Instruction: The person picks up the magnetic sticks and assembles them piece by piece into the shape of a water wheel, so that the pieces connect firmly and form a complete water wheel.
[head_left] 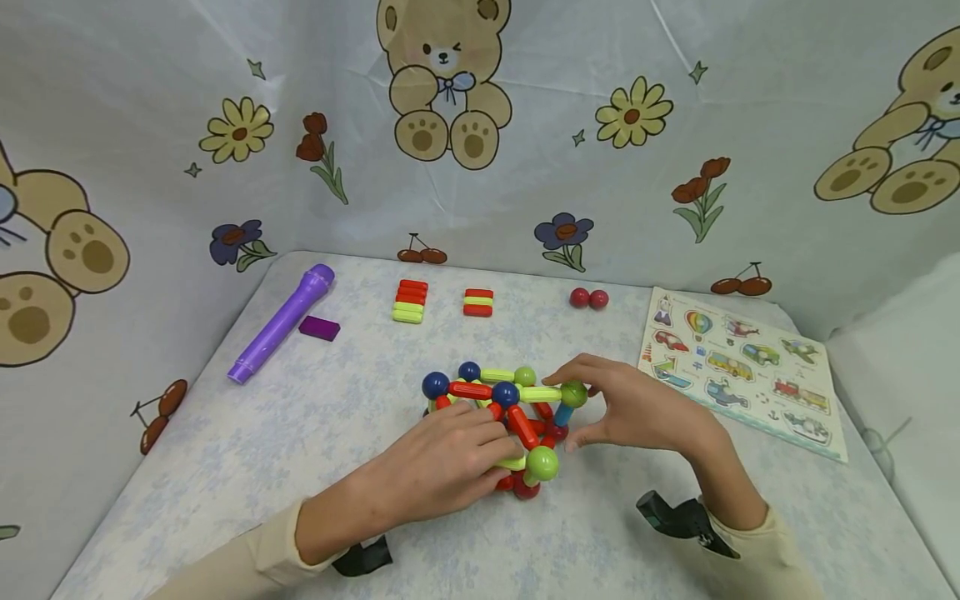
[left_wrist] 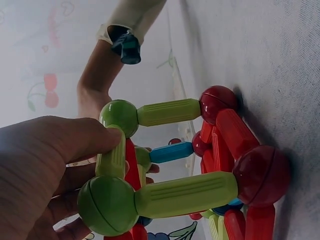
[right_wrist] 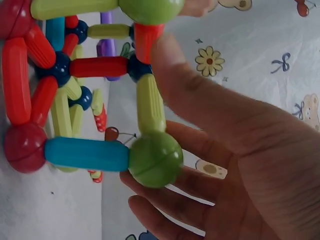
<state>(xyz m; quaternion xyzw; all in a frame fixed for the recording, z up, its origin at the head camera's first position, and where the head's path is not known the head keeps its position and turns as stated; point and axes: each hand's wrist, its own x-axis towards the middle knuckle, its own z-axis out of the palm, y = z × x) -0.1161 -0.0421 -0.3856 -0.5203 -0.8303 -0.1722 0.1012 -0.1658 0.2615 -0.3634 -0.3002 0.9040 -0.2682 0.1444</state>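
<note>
A frame of magnetic rods and balls (head_left: 501, 417), in red, lime, blue and navy, stands on the middle of the table. My left hand (head_left: 498, 442) lies on its near side; in the left wrist view my left thumb (left_wrist: 75, 140) presses a lime rod (left_wrist: 111, 160) between two green balls, with the fingers behind it. My right hand (head_left: 573, 412) brackets the right corner, index finger above and thumb below a green ball (head_left: 573, 393). In the right wrist view that green ball (right_wrist: 155, 159) tops a blue rod (right_wrist: 87, 154) and rests against my right fingers (right_wrist: 200, 145).
At the back of the table lie a purple cylinder (head_left: 281, 323), a small purple block (head_left: 319, 327), two stacks of spare rods (head_left: 409, 301) (head_left: 478, 302) and two red balls (head_left: 588, 298). A vehicle puzzle board (head_left: 742, 367) lies on the right. Bear-print cloth walls surround the table.
</note>
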